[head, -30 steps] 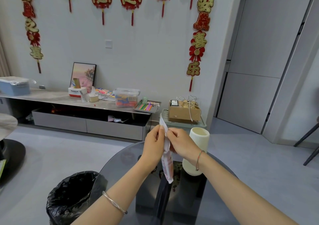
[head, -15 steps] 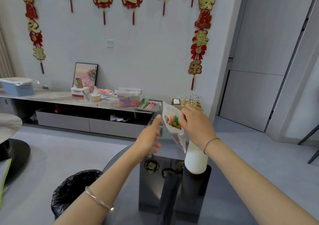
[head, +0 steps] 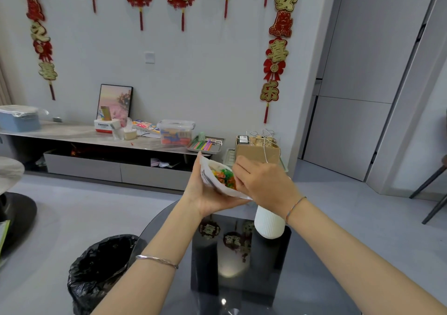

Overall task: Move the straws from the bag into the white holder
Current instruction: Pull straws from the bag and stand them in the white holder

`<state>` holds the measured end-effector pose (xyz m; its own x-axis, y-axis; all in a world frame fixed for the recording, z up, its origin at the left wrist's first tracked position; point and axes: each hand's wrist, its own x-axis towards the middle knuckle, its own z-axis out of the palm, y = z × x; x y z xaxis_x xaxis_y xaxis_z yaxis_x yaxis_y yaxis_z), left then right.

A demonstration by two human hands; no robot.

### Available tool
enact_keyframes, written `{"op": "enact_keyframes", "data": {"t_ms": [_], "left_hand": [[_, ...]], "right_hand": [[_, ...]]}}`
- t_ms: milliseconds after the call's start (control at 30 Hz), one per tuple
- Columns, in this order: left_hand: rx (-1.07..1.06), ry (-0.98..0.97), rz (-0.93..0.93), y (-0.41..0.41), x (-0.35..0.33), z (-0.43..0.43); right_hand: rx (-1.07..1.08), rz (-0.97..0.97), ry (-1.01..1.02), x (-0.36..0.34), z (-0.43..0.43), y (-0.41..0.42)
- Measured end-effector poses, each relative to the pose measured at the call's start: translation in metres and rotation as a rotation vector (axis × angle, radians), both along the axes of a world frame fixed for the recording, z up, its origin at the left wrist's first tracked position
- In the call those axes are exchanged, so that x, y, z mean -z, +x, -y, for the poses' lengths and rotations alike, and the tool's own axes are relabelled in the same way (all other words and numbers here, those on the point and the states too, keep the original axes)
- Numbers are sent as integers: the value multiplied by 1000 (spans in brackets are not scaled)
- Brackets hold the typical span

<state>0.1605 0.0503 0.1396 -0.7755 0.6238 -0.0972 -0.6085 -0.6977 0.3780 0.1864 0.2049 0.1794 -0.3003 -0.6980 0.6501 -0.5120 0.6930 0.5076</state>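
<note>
My left hand [head: 205,193] holds a white bag [head: 210,172] from below, its open mouth turned toward me. The ends of several green and orange straws [head: 225,178] show inside the mouth. My right hand [head: 263,181] is at the bag's right edge with its fingers curled into the opening by the straw ends. A ribbed white holder [head: 269,224] stands on the dark glass table [head: 314,278] just below my right wrist; its top is hidden by that hand.
A bin lined with a black bag [head: 101,271] stands on the floor left of the table. Behind, a low cabinet [head: 96,164] carries boxes, a tray and a cardboard box [head: 256,151]. Chair legs [head: 433,193] show at the right.
Both hands lifted the bag and turned its mouth toward me. My left hand moved from the bag's edge to cradle it from below. My right hand's fingers went into the opening.
</note>
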Motion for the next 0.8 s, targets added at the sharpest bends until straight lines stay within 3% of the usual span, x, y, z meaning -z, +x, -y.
{"op": "enact_keyframes", "data": {"t_ms": [167, 333, 467, 667, 733, 800], "left_hand": [[-197, -116, 68, -5, 10, -2], [-308, -146, 40, -5, 18, -1], [-298, -139, -5, -2, 24, -2], [-299, -10, -5, 3, 27, -1], [-362, -30, -13, 2, 23, -3], [-432, -74, -43, 1, 19, -9]], "right_hand": [[-41, 247, -101, 8, -9, -3], [87, 487, -296, 18, -18, -10], [-68, 691, -635, 24, -14, -13], [-214, 678, -656, 34, -23, -15], [-282, 788, -718, 39, -21, -14], [-358, 963, -965, 45, -17, -14]]}}
